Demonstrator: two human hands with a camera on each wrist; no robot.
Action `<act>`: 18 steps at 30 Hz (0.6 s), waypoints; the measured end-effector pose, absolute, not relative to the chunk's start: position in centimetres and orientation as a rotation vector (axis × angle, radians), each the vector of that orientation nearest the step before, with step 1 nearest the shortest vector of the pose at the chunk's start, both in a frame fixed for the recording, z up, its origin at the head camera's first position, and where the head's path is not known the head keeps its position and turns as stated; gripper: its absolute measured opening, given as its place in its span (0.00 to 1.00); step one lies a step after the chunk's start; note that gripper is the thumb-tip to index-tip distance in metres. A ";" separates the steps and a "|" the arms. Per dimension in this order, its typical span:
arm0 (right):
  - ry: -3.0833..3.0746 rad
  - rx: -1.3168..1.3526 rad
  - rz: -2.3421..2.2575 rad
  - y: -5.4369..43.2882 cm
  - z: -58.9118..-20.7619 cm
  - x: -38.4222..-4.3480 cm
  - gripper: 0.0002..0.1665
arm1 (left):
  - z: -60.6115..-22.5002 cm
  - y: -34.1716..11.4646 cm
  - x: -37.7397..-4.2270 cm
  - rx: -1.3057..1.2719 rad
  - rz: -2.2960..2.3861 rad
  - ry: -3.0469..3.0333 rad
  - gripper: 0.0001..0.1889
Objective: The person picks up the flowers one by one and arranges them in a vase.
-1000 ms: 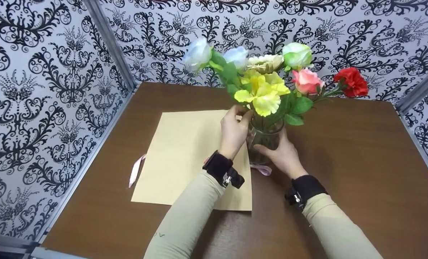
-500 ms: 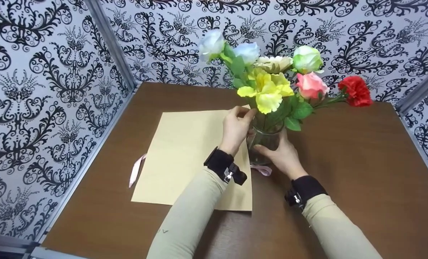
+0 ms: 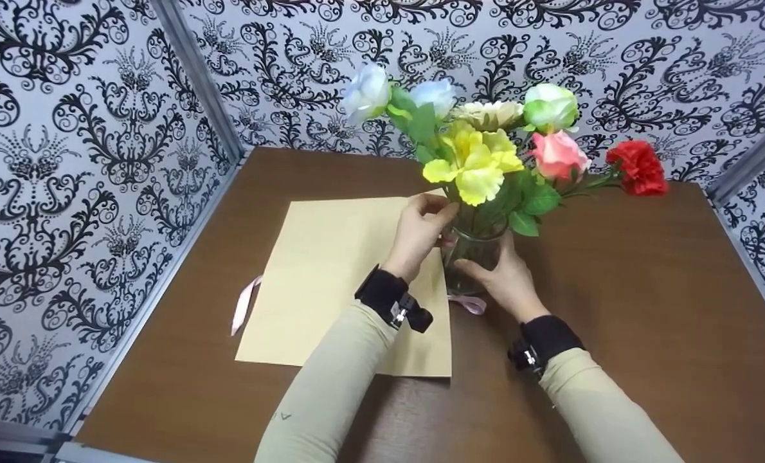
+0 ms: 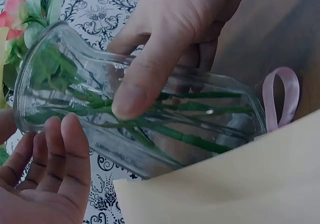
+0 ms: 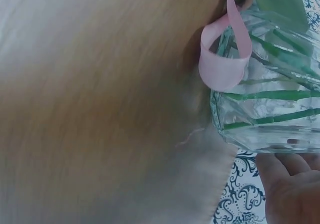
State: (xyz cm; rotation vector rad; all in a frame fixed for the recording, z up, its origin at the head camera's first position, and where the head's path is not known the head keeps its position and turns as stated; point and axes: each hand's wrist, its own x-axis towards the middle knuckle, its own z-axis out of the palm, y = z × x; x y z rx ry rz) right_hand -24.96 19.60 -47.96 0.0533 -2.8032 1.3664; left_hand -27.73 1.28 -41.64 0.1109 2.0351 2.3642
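A clear glass vase (image 3: 469, 263) stands upright on the table, green stems (image 4: 190, 108) showing through its wall. Round its middle my right hand (image 3: 504, 276) grips, thumb (image 4: 135, 93) across the near side. My left hand (image 3: 418, 231) is at the vase's rim (image 4: 22, 93), thumb and forefinger pinched together among the stems below the yellow flower (image 3: 472, 164); I cannot tell which stem they hold. Its other fingers (image 4: 72, 139) lie against the glass near the rim. Pale blue roses (image 3: 366, 93), a pink rose (image 3: 559, 154) and a red carnation (image 3: 636, 167) spread above.
A sheet of beige paper (image 3: 331, 276) lies left of the vase, its right edge beside the glass. Pink ribbon (image 3: 467, 303) loops at the vase's base, and a ribbon end (image 3: 245, 305) emerges left of the paper. Patterned panels (image 3: 305, 83) enclose the brown table (image 3: 646, 270).
The bouquet has shifted slightly; the pale blue roses swung right, then partly back left. The red carnation sits a little lower. My left hand made small moves at the rim; my right hand stayed on the vase.
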 end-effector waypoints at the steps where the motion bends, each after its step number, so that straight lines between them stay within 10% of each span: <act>1: -2.805 0.053 1.369 19.6 -48.0 -24.9 0.70 | -41.6 1.2 -27.7 0.124 2.361 2.027 0.13; 18: -2.733 0.252 1.407 20.6 -49.3 -24.0 0.71 | -41.9 -3.4 -27.3 0.318 1.865 2.571 0.17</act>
